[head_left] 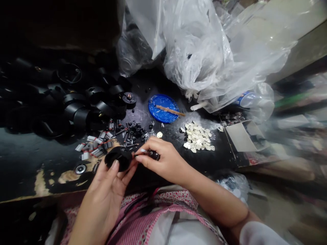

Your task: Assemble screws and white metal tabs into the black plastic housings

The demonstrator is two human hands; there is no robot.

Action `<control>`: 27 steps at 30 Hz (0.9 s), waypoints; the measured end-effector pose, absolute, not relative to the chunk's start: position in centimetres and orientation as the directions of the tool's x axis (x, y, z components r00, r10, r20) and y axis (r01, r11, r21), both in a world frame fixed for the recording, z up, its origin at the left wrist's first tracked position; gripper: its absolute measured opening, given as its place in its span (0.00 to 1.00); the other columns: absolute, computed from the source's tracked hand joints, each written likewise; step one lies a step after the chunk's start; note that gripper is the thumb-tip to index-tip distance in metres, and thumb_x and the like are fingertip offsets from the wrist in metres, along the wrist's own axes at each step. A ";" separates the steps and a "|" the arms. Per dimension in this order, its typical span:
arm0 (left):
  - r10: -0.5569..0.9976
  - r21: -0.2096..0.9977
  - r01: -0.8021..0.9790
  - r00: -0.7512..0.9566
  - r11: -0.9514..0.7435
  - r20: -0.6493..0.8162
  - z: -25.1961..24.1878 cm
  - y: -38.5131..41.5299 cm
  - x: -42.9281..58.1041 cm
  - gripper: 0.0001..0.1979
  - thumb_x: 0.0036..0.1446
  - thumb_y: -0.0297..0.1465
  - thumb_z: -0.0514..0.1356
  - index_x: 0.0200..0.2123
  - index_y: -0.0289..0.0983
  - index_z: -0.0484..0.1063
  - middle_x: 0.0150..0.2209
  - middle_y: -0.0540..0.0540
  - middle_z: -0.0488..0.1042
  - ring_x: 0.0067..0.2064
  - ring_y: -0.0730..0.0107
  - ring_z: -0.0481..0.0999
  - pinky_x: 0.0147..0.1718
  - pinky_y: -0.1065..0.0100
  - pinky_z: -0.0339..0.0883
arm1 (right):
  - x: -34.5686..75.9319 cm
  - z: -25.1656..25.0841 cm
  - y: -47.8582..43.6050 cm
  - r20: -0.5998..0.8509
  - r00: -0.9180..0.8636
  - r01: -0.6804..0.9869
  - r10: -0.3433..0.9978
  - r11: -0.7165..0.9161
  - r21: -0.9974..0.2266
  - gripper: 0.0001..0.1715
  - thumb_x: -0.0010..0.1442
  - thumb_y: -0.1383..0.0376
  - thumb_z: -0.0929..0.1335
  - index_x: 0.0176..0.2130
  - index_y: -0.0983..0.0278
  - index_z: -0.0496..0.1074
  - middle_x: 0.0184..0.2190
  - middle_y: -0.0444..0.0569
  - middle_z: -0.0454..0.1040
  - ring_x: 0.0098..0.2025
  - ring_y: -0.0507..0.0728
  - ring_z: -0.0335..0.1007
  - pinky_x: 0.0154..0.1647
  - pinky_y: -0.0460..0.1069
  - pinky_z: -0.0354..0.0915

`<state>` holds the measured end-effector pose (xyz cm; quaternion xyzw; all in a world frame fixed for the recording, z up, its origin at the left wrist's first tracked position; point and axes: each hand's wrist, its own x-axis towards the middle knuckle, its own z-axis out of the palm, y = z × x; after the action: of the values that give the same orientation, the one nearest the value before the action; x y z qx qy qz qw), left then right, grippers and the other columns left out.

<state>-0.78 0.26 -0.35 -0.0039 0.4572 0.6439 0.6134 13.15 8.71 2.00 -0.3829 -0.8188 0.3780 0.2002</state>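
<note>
My left hand (111, 183) is closed around a round black plastic housing (119, 159), thumb at its rim and fingers beneath. Close against the housing's right side, my right hand (160, 158) pinches with thumb and index finger. Inside its curled fingers shows a small dark glossy piece (154, 155) with a pale, shiny part near the fingertips; its exact kind cannot be made out. Just beyond both hands lie small black springs and bits (134, 131). Left of them are several grey-and-white cylinders (98, 144) with red bands. A ring-shaped metal part (80, 169) rests near my left hand.
Many black round housings (76, 109) crowd the left of the black table. A blue lid (163, 108) bears a brown stick (170, 110). To the right lie a heap of cream-coloured flat plates (198, 136) and an open carton (244, 136). Clear plastic bags (199, 51) bulge behind.
</note>
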 end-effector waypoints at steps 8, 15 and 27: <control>0.798 0.571 -0.805 -0.235 0.161 -0.556 0.2 0.1 -0.5 0.16 0.56 0.31 0.64 0.49 0.46 0.74 0.52 0.50 0.77 0.51 0.63 0.76 0.48 0.66 0.72 | 13.2 1.8 7.6 0.291 -0.630 0.492 0.720 0.660 -0.568 0.07 0.64 0.66 0.66 0.42 0.64 0.74 0.35 0.46 0.76 0.40 0.52 0.70 0.43 0.51 0.56; 0.748 0.615 -0.754 -0.268 0.230 -0.608 0.2 -0.3 -0.7 0.15 0.53 0.34 0.66 0.46 0.47 0.76 0.48 0.51 0.79 0.51 0.60 0.76 0.49 0.65 0.72 | 13.1 3.5 7.7 0.305 -0.616 0.407 0.726 0.626 -0.666 0.08 0.64 0.63 0.67 0.38 0.64 0.74 0.33 0.45 0.77 0.37 0.51 0.71 0.41 0.49 0.58; 0.742 0.680 -0.657 -0.268 0.326 -0.615 0.6 -0.6 -0.9 0.14 0.49 0.33 0.69 0.42 0.47 0.77 0.46 0.53 0.80 0.49 0.65 0.77 0.41 0.77 0.71 | 12.6 4.3 7.8 0.312 -0.629 0.369 0.712 0.627 -0.686 0.06 0.63 0.64 0.68 0.36 0.64 0.74 0.32 0.44 0.76 0.36 0.50 0.70 0.40 0.48 0.59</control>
<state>-0.90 -0.60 0.64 0.0389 0.5464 0.5792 0.6037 12.60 7.79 4.33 -0.3164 -0.8534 0.2937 0.2920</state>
